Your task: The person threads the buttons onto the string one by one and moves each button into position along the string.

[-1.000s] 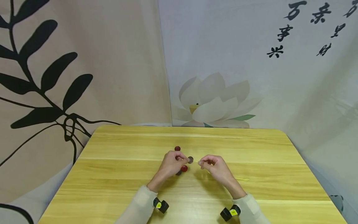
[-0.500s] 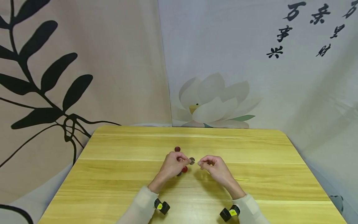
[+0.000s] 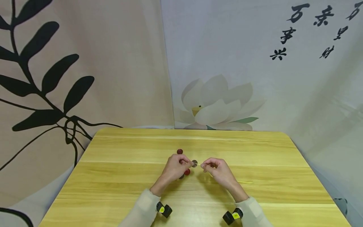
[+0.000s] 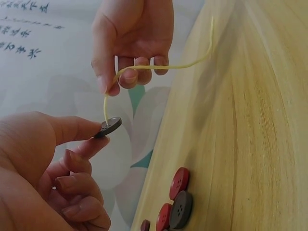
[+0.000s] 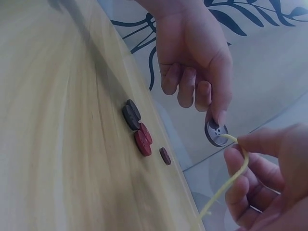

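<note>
Between thumb and index finger, the left hand [image 3: 174, 167] [image 4: 53, 168] pinches the edge of a dark four-hole button [image 4: 111, 126] [image 5: 216, 133] above the table. The right hand [image 3: 222, 173] [image 4: 134, 38] [image 5: 269, 178] pinches a yellow string [image 4: 168, 67] [image 5: 224, 188] close to the button. One end of the string reaches the button's holes; the rest trails from the right fingers and curves free. Whether the string passes out the far side is hard to tell.
On the wooden table [image 3: 127, 189] under the left hand lie several red and dark buttons, among them a red one [image 3: 187, 171] [image 4: 179, 183] and a dark one [image 4: 181, 210]. A small dark red button [image 3: 180, 151] [image 5: 165, 156] lies farther back. Printed cloth hangs behind.
Since a second ago the left hand has moved slightly right with the dark button, closer to the right hand. The right hand has hardly moved.
</note>
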{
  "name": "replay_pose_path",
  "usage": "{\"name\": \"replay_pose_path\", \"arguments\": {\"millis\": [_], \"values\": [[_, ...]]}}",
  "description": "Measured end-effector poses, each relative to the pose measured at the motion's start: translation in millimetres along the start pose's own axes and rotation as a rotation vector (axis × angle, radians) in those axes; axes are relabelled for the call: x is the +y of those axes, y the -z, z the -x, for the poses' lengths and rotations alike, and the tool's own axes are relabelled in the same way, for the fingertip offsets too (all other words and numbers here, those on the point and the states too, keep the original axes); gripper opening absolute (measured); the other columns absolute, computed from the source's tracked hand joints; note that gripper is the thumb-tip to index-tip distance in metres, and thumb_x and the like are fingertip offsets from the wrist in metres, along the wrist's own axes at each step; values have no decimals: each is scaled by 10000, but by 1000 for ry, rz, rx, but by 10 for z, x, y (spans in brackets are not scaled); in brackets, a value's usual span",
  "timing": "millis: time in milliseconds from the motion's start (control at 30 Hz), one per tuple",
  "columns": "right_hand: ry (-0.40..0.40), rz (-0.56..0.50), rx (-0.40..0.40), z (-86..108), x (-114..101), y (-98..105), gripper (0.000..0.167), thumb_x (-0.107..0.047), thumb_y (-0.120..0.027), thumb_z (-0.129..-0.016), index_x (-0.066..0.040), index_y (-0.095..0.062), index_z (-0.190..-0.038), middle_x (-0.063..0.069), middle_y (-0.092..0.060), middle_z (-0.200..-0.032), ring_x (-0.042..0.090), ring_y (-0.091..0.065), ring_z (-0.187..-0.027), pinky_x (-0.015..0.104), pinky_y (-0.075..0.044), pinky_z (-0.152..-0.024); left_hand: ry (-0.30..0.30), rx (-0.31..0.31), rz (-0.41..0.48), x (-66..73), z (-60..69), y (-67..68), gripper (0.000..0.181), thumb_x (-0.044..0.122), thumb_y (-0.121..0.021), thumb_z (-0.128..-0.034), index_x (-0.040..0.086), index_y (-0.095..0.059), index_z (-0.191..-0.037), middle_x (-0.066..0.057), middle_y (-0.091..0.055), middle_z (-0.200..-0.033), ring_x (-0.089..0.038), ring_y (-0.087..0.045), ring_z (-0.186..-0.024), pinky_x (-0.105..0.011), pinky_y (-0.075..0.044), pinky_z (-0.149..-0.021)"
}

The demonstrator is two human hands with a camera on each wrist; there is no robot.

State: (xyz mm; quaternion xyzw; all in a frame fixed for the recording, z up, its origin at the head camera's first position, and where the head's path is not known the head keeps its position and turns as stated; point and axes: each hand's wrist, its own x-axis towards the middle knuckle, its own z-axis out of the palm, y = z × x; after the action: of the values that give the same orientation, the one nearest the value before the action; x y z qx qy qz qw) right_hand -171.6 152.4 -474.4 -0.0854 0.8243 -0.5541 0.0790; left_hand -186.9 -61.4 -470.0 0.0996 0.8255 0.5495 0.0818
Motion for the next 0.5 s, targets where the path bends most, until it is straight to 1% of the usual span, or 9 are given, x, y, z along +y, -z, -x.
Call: {"name": "replay_pose_path", "arguments": {"millis": [333, 500], "values": [[-1, 0, 8, -7, 6, -7, 156, -142, -640, -958, -11, -723, -974, 204, -688, -872, 390, -596, -837, 253, -437, -607, 6, -6, 0, 9, -14, -31, 93, 177, -701, -908, 118, -749, -854, 32, -488, -574, -92, -360, -459, -218, -283, -410], [1, 0, 12, -6, 3, -11, 149, -136, -640, -957, -12, -722, -974, 197, -684, -859, 397, -593, -826, 251, -433, -601, 15, -8, -3, 15, -10, -39, 94, 184, -703, -907, 128, -745, -844, 33, -482, -562, -90, -355, -446, -219, -284, -406]]}}
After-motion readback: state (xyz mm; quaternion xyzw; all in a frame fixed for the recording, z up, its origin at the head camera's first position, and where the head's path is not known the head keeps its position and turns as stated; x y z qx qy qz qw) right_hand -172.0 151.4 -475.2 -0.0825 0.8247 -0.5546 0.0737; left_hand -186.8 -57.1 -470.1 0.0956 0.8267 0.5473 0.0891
